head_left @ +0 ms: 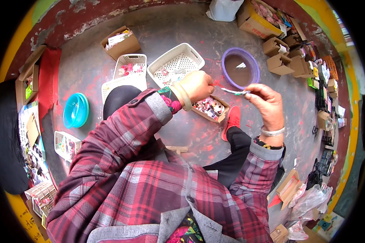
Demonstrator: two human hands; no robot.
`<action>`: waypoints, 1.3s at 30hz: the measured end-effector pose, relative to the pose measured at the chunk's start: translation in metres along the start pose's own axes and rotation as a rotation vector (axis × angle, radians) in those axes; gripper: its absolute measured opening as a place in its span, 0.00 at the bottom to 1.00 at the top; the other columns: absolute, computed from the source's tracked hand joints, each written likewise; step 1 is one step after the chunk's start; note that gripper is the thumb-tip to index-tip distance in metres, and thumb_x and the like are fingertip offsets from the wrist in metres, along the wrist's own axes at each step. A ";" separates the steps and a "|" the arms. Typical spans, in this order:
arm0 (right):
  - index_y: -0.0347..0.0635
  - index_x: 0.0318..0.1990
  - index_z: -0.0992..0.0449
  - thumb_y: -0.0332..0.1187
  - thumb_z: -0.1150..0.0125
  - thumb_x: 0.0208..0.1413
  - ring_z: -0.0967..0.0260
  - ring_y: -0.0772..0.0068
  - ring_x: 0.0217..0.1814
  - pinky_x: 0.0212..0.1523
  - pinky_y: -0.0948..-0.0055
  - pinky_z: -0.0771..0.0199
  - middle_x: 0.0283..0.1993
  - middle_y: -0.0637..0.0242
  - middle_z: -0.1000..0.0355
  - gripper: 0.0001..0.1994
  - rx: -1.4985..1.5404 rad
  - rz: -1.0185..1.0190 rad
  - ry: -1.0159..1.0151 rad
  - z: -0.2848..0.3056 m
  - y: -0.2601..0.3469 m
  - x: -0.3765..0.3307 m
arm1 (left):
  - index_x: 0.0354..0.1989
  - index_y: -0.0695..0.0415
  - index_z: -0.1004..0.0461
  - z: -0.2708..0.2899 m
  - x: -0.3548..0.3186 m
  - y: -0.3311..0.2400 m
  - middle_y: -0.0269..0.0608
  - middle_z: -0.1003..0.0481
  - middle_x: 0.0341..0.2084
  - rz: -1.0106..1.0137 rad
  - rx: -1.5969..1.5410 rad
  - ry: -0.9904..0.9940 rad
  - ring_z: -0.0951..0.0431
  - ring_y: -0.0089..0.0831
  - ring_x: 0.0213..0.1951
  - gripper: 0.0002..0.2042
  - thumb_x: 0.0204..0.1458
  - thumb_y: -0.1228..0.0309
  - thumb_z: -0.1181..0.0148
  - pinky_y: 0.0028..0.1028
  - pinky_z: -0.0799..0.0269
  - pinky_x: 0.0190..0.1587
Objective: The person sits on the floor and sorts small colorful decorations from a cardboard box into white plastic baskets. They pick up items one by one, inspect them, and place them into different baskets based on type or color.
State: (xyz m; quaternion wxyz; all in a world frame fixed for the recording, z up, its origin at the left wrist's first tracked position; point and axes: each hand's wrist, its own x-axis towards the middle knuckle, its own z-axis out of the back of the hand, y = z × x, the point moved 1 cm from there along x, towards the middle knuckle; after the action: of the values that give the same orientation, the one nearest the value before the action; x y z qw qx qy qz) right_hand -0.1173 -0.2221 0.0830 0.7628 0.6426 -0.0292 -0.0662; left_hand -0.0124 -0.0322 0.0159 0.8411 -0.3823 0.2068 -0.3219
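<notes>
A short, thin white-and-green cord [233, 92] stretches between my two hands, above the floor. My right hand [267, 106] pinches its right end between thumb and fingertips. My left hand [196, 86] is closed, its fingertips pressed together at a fine red strand that seems to run to the cord's left end. Below the hands, a small cardboard box [210, 108] holds several little cartoon-face pieces. Just behind my left hand is a white perforated basket [152, 72] with a few small pieces in it.
A purple basin [257, 69] of dark liquid stands beyond my right hand. White baskets [130, 56] and an open carton [123, 45] sit at far left, turquoise basins [76, 110] nearer. Cartons [280, 65] and goods line the right wall. My red shoe [232, 120] is beside the small box.
</notes>
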 end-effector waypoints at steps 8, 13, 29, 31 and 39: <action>0.32 0.33 0.25 0.19 0.44 0.43 0.32 0.79 0.36 0.37 0.81 0.33 0.32 0.67 0.28 0.08 -0.172 -0.022 0.023 -0.007 -0.018 0.007 | 0.28 0.63 0.24 -0.014 0.004 -0.001 0.50 0.25 0.23 -0.211 0.141 -0.002 0.25 0.45 0.29 0.09 0.44 0.69 0.46 0.36 0.30 0.34; 0.32 0.33 0.25 0.18 0.46 0.43 0.31 0.79 0.36 0.38 0.80 0.32 0.33 0.67 0.28 0.08 -0.145 -0.022 0.005 -0.008 -0.011 0.003 | 0.29 0.61 0.24 -0.014 0.003 -0.005 0.52 0.26 0.22 -0.159 0.163 0.029 0.24 0.46 0.28 0.10 0.45 0.68 0.47 0.37 0.30 0.34; 0.32 0.33 0.26 0.19 0.45 0.42 0.32 0.78 0.35 0.37 0.79 0.31 0.32 0.67 0.28 0.08 -0.185 -0.021 0.091 -0.012 -0.026 0.009 | 0.33 0.61 0.24 -0.019 0.003 -0.007 0.52 0.25 0.24 -0.218 0.093 0.128 0.24 0.44 0.28 0.11 0.47 0.68 0.47 0.34 0.29 0.35; 0.32 0.32 0.26 0.19 0.44 0.42 0.32 0.78 0.34 0.37 0.79 0.31 0.32 0.67 0.28 0.07 -0.165 -0.033 0.092 -0.013 -0.030 0.009 | 0.34 0.61 0.24 -0.017 0.003 -0.010 0.52 0.25 0.24 -0.199 0.058 0.151 0.24 0.43 0.27 0.11 0.47 0.68 0.47 0.34 0.29 0.34; 0.35 0.29 0.26 0.21 0.43 0.38 0.31 0.74 0.30 0.33 0.78 0.32 0.29 0.64 0.30 0.07 -0.378 0.234 0.041 -0.019 -0.031 0.013 | 0.36 0.61 0.24 -0.013 0.003 -0.010 0.49 0.24 0.23 -0.066 -0.173 0.212 0.24 0.34 0.25 0.13 0.49 0.65 0.48 0.30 0.30 0.32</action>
State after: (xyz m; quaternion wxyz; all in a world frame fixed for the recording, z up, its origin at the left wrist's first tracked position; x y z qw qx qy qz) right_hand -0.1038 -0.2104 0.0492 0.8726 0.4817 -0.0749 0.0315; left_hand -0.0214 -0.0459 0.0154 0.7673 -0.4239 0.3088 -0.3690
